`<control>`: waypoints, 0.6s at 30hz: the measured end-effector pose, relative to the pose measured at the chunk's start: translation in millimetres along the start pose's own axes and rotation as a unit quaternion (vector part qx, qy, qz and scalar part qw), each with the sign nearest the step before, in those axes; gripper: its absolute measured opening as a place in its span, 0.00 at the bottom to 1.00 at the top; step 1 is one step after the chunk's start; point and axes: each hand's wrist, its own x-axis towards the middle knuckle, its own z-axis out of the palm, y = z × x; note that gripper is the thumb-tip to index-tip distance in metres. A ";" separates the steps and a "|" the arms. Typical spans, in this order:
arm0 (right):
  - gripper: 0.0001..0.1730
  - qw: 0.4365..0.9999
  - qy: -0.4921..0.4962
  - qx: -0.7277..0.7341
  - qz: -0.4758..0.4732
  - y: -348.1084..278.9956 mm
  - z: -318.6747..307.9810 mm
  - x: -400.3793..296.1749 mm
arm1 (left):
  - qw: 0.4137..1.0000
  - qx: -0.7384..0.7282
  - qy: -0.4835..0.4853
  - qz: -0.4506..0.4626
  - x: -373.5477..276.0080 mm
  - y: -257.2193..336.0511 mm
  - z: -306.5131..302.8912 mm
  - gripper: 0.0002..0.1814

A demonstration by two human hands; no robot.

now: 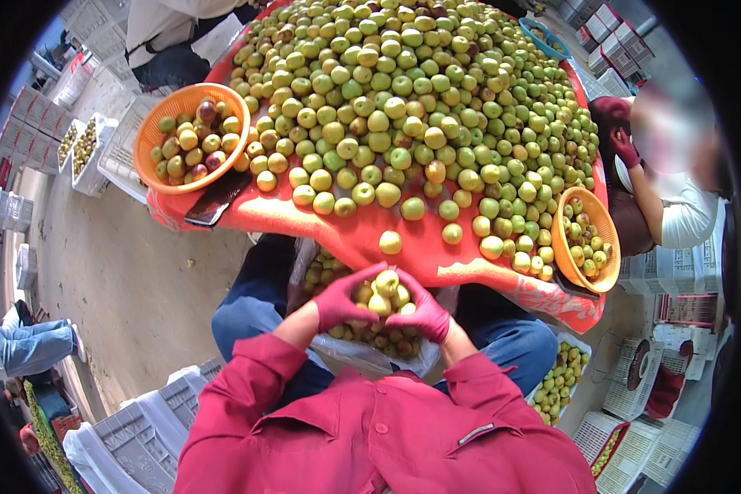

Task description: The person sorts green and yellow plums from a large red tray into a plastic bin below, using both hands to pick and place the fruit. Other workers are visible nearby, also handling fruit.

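Note:
My left hand (346,301) and my right hand (421,309), both in dark pink gloves, cup several yellow-green round fruits (385,293) between them. The held fruits are above a crate lined with clear plastic (376,361), which stands between my knees and has more such fruit in it. In front of me a table under a red patterned cloth (346,238) bears a large heap of green and yellowish fruit (370,117), some with brown patches. One single fruit (390,242) lies at the near edge of the cloth, just beyond my fingertips.
Orange plastic baskets of fruit stand at the table's left (145,133) and right (611,228); a blue basket (534,43) is at the far right. A dark flat object (213,200) lies by the left basket. A co-worker (648,185) sits at right. Fruit crates (562,376) stand around.

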 end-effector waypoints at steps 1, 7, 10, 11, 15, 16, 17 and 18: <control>0.58 1.000 0.003 0.010 0.024 23.9 -6.6 -3.4 | 0.999 -0.029 0.004 -0.026 -5.4 -11.4 1.3 0.53; 0.58 0.993 0.048 0.047 0.098 73.6 -7.1 -1.5 | 0.978 0.105 0.080 -0.163 -1.9 -42.3 -9.2 0.50; 0.52 0.984 0.036 -0.150 0.093 72.4 -20.6 -1.2 | 0.928 0.348 0.096 -0.096 -0.4 -41.3 -20.2 0.44; 0.47 0.965 0.011 -0.259 0.031 66.5 -24.9 -1.1 | 0.919 0.371 0.101 -0.091 -3.9 -36.9 -23.9 0.41; 0.33 0.984 0.096 -0.140 -0.056 -29.5 -23.0 -23.9 | 0.908 0.358 0.197 0.094 -5.0 35.9 -17.8 0.33; 0.34 0.942 0.168 -0.229 -0.181 -32.2 -43.7 -16.8 | 0.832 0.484 0.232 0.141 3.3 53.4 -21.7 0.36; 0.38 0.914 0.250 -0.276 -0.162 -47.7 -53.6 -14.5 | 0.734 0.598 0.267 0.182 10.5 67.8 -27.3 0.40; 0.46 0.877 0.292 -0.352 -0.150 -75.3 -47.2 -14.1 | 0.703 0.636 0.291 0.129 16.1 78.1 -31.7 0.46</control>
